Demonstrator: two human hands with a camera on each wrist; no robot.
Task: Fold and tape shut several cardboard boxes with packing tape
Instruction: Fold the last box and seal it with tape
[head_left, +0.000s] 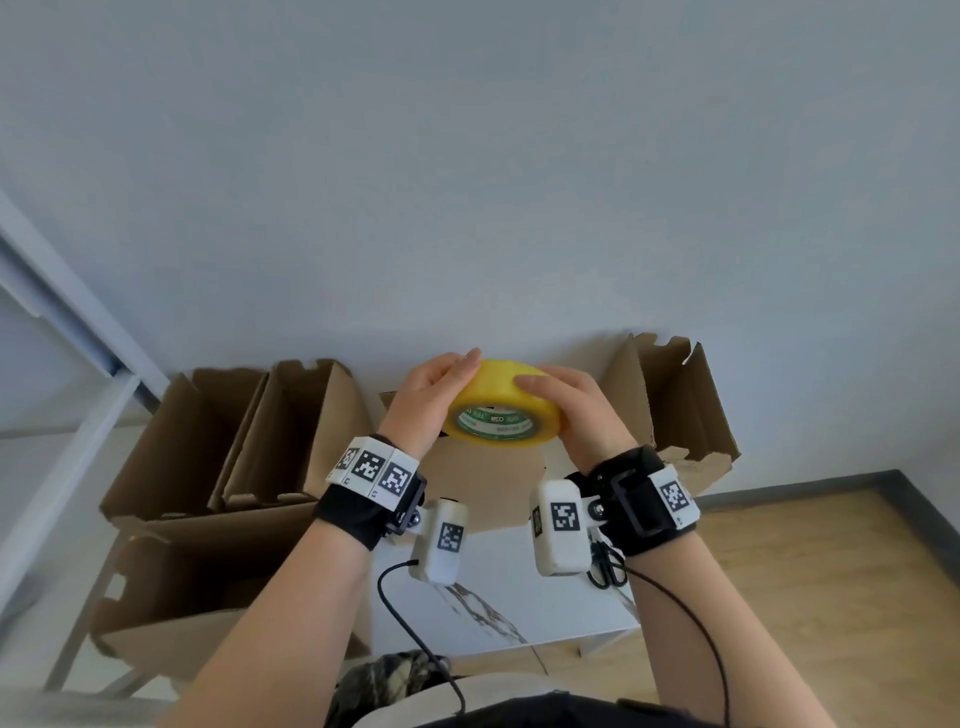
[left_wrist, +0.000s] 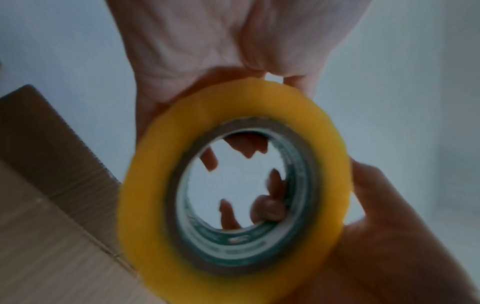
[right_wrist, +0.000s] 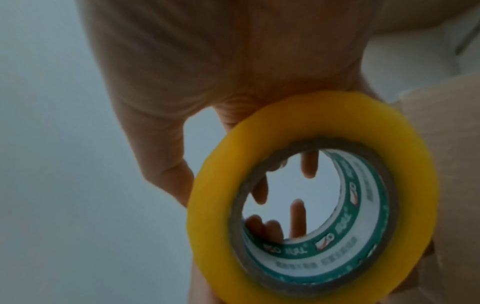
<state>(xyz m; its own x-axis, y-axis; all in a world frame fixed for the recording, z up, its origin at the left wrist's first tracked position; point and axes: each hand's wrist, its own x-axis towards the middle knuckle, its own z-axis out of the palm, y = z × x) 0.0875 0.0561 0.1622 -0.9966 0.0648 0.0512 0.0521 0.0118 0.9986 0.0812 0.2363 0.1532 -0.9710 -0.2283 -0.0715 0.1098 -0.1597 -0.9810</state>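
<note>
Yellow roll of packing tape, held up in the air between both hands, in front of the pale wall and above the far part of the white table. Tilted, so that the open core with its green and white printed lining faces down toward the head camera. Gripped on the left side by the left hand, fingers curled over the top rim. Gripped on the right side by the right hand, fingers wrapped across the outer yellow face. Both hands clamped on the same roll, close together, with only the roll between them.

Through the core in the left wrist view, several fingertips seen at the far side of the ring; same in the right wrist view. Both wrist pictures a little blurred, so no loose tape end to make out.

Just under and behind the roll, a flat brown cardboard panel lying on the table. To the left, open cardboard boxes with flaps standing up, one more box lower and nearer. To the right, another open box against the wall. Black scissors on the table near the right wrist, partly hidden by the white wrist camera. Wooden floor at the right.
</note>
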